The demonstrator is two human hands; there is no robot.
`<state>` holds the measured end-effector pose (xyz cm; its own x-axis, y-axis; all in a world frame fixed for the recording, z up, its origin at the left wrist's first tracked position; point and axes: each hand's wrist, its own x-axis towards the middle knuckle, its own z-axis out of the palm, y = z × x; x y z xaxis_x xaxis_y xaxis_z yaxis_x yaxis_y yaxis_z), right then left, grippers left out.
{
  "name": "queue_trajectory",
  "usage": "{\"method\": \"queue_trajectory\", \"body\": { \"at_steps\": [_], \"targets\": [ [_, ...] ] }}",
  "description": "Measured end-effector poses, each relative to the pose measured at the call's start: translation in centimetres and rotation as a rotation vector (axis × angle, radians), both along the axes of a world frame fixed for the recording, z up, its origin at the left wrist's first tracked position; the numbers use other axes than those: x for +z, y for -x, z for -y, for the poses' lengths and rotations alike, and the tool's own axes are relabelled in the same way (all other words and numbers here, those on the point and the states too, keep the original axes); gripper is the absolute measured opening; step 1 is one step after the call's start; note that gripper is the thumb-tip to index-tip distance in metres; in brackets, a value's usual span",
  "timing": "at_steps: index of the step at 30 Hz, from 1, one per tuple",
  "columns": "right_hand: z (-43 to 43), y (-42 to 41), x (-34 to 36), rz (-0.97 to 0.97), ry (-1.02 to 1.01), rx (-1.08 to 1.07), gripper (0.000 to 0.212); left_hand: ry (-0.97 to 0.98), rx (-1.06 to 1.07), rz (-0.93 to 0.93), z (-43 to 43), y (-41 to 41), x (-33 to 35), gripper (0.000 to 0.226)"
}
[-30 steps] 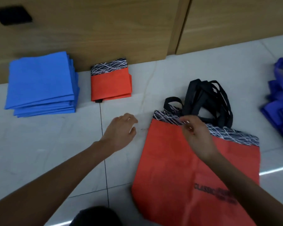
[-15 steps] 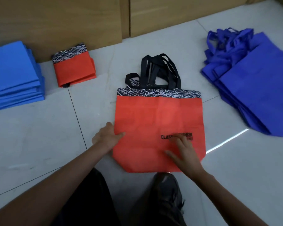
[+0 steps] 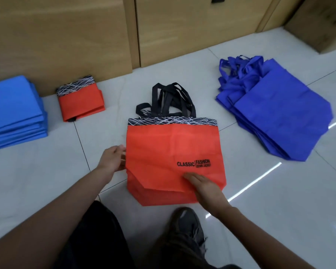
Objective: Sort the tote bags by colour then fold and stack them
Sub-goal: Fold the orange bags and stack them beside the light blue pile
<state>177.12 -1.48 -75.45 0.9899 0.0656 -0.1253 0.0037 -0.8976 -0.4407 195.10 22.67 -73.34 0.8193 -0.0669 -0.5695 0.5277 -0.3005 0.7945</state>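
Observation:
An orange tote bag [image 3: 169,150] with a black-and-white patterned top band and black handles [image 3: 168,100] lies flat on the floor in front of me. My left hand [image 3: 113,159] touches its left edge with relaxed fingers. My right hand [image 3: 204,186] presses flat on the bag's lower right part, just below the printed text. A folded orange bag [image 3: 81,102] sits by the wall at the left. A stack of folded light-blue bags [image 3: 14,111] lies at the far left. Several unfolded dark-blue bags [image 3: 275,111] are piled at the right.
Wooden cabinet fronts [image 3: 163,30] run along the back. A cardboard box [image 3: 322,22] stands at the top right. My shoe [image 3: 188,228] and dark trouser leg [image 3: 93,239] are just below the orange bag. The floor is glossy white tile [image 3: 279,200].
The view swung right, bringing the dark-blue pile into sight. Both hands moved from the bag's top band down to its lower half, the left at the side edge, the right pressing flat.

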Motion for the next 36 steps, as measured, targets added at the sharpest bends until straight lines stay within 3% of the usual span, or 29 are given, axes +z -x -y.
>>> {"method": "queue_trajectory", "body": {
  "at_steps": [2, 4, 6, 8, 12, 16, 22, 27, 30, 33, 36],
  "targets": [
    [0.1, -0.2, 0.8, 0.011, -0.064, -0.104, 0.051, -0.129, -0.123, 0.255, -0.8, 0.1, 0.1, 0.034],
    [0.2, -0.5, 1.7, 0.026, -0.093, -0.129, 0.046, -0.264, -0.451, 0.493, -2.1, 0.0, -0.6, 0.064],
    [0.8, -0.9, 2.7, 0.013, -0.078, -0.11, 0.042, -0.252, -0.692, 0.522, -2.8, 0.4, -0.2, 0.071],
    [1.6, -1.2, 3.8, 0.014, -0.102, -0.111, 0.039, -0.16, -0.765, 0.437, -3.1, 0.5, 0.5, 0.056],
    [3.0, -1.9, 5.5, 0.011, -0.144, -0.112, 0.028, -0.013, -0.724, 0.334, -2.9, 0.5, 1.7, 0.028],
    [4.0, -2.5, 6.5, -0.107, -0.183, -0.121, 0.024, 0.012, -0.596, 0.293, -2.7, 0.3, 0.2, 0.016],
    [7.5, -0.1, 6.2, -0.117, -0.489, -0.427, 0.025, 0.013, -0.481, 0.157, -3.6, 0.3, -1.1, 0.016],
    [8.6, 0.9, 4.0, -0.16, -0.504, -0.551, 0.041, 0.048, -0.47, 0.134, -4.0, 0.6, -0.3, 0.019],
    [8.6, 0.5, 2.9, -0.179, -0.487, -0.565, 0.034, 0.053, -0.471, 0.149, -4.3, 0.5, 0.0, 0.02],
    [8.1, -0.3, 2.7, -0.147, -0.614, -0.608, 0.015, 0.037, -0.445, 0.201, -4.2, 0.5, 0.3, 0.019],
    [7.2, -2.0, 2.1, -0.033, -0.648, -0.708, 0.027, 0.047, -0.374, 0.255, -3.4, 0.6, -0.2, 0.017]
  ]
}}
